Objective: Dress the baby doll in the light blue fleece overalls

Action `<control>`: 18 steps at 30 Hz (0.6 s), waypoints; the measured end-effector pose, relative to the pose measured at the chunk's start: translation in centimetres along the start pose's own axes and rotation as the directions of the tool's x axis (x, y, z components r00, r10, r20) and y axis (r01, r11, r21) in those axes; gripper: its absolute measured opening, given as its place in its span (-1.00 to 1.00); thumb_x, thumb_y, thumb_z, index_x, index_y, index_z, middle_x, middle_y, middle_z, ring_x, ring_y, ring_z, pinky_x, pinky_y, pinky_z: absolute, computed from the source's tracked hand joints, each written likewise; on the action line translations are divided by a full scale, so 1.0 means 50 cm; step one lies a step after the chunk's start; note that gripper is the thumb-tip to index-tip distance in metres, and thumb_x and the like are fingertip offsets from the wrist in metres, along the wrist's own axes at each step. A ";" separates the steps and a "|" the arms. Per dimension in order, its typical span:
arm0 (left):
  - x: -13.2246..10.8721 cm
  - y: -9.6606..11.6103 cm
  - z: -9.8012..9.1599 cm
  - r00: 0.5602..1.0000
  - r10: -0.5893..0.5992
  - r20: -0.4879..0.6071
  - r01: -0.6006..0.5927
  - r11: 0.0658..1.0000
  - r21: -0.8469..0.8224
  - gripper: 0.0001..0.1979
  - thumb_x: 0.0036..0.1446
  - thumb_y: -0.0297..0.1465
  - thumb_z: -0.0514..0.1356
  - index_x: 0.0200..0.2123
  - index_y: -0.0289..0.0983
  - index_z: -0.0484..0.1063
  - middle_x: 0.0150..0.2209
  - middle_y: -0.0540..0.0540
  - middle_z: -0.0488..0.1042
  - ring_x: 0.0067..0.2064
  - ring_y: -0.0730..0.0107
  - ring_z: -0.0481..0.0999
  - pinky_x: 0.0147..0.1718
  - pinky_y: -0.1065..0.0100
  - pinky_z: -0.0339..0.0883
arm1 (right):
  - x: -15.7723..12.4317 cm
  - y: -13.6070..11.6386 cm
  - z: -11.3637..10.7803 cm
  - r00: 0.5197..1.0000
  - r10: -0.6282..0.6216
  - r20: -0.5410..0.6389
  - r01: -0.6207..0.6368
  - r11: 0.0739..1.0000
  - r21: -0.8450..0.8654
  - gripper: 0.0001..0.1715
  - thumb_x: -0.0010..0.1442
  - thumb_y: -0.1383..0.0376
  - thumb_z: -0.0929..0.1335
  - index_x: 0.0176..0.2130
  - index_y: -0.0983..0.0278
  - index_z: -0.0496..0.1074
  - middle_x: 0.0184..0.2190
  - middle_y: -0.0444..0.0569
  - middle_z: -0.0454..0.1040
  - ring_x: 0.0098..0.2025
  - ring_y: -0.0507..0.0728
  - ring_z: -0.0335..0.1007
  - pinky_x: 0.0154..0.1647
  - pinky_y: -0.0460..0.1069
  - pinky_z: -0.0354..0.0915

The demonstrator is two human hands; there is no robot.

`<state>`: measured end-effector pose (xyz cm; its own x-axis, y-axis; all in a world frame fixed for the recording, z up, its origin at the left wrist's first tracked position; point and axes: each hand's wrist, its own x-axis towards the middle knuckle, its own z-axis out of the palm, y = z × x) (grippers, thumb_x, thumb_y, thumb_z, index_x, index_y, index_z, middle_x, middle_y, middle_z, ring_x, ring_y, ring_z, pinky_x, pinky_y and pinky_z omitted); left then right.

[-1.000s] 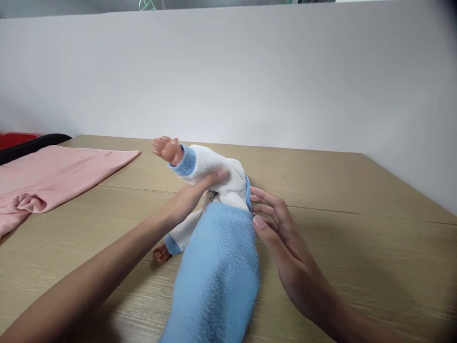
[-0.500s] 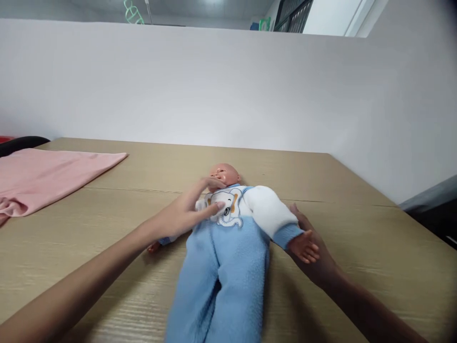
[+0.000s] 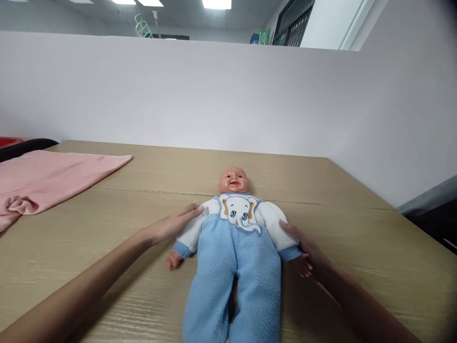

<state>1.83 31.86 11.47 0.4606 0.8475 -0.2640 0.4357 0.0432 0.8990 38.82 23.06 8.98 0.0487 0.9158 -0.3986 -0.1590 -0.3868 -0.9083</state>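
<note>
A baby doll (image 3: 239, 267) lies on its back on the table, head away from me and legs toward me. It wears a fleece suit with blue legs, white sleeves and an elephant patch on the chest. My left hand (image 3: 176, 223) is at the sleeve on the left, thumb on top and the other fingers mostly hidden behind it. Around the sleeve on the right, my right hand (image 3: 309, 247) has its thumb on the white fabric, and its other fingers are hidden. Both doll arms slope down and outward.
On the left of the wooden table (image 3: 357, 247) lies a pink cloth (image 3: 67, 174) with a bunched part. Behind it is a dark curved edge (image 3: 28, 146) next to something red. A pale partition (image 3: 200, 95) rises at the table's far edge.
The doll has turned from a tilt to flat on its back, face up. My left hand has moved from its chest and chin to the left sleeve; my right hand now touches the right sleeve.
</note>
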 end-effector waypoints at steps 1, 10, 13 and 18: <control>0.000 -0.002 0.010 0.999 -0.015 0.037 0.019 0.996 -0.089 -0.27 0.31 0.25 0.15 0.24 -0.17 0.49 0.28 -0.17 0.56 0.36 -0.13 0.43 0.40 -0.02 0.23 | -0.002 0.005 0.007 1.000 0.027 0.012 -0.027 0.999 -0.020 -0.35 -0.03 -0.26 0.57 -0.51 0.21 0.41 -0.83 -0.26 0.17 -0.78 -0.01 0.11 -0.73 -0.10 0.27; -0.006 -0.003 0.071 0.985 -0.047 0.166 0.128 0.844 -0.521 -0.20 0.18 -0.03 0.46 0.34 -0.23 0.29 0.37 -0.32 0.44 0.40 -0.18 0.40 0.31 -0.01 0.35 | 0.011 0.023 0.003 0.988 0.028 0.153 -0.005 0.989 -0.149 -0.30 -0.02 -0.32 0.50 -0.56 0.15 0.28 -0.89 -0.31 0.01 -0.86 -0.03 -0.05 -0.89 -0.13 0.04; -0.014 0.003 0.076 0.993 -0.045 0.112 0.097 0.848 -0.522 -0.18 0.15 -0.04 0.49 0.32 -0.23 0.27 0.35 -0.32 0.42 0.37 -0.15 0.42 0.25 0.03 0.41 | 0.016 0.033 -0.007 0.987 0.004 0.162 0.018 0.991 -0.134 -0.32 -0.03 -0.32 0.52 -0.45 0.18 0.38 -0.88 -0.36 0.01 -0.86 -0.01 -0.05 -0.90 -0.12 0.09; -0.014 -0.003 0.086 0.998 -0.044 0.046 0.062 0.850 -0.524 -0.18 0.10 -0.05 0.54 0.26 -0.19 0.24 0.31 -0.30 0.43 0.30 -0.12 0.48 0.07 0.10 0.52 | 0.015 0.043 -0.011 0.989 -0.030 0.147 0.038 0.998 -0.052 -0.32 -0.06 -0.29 0.57 -0.41 0.18 0.40 -0.87 -0.37 0.01 -0.85 -0.02 -0.07 -0.89 -0.12 0.09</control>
<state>4.78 29.01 10.03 0.4762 0.8194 -0.3190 -0.0062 0.3658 0.9307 39.04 22.86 6.64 -0.0917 0.9327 -0.3487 -0.1055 -0.3573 -0.9280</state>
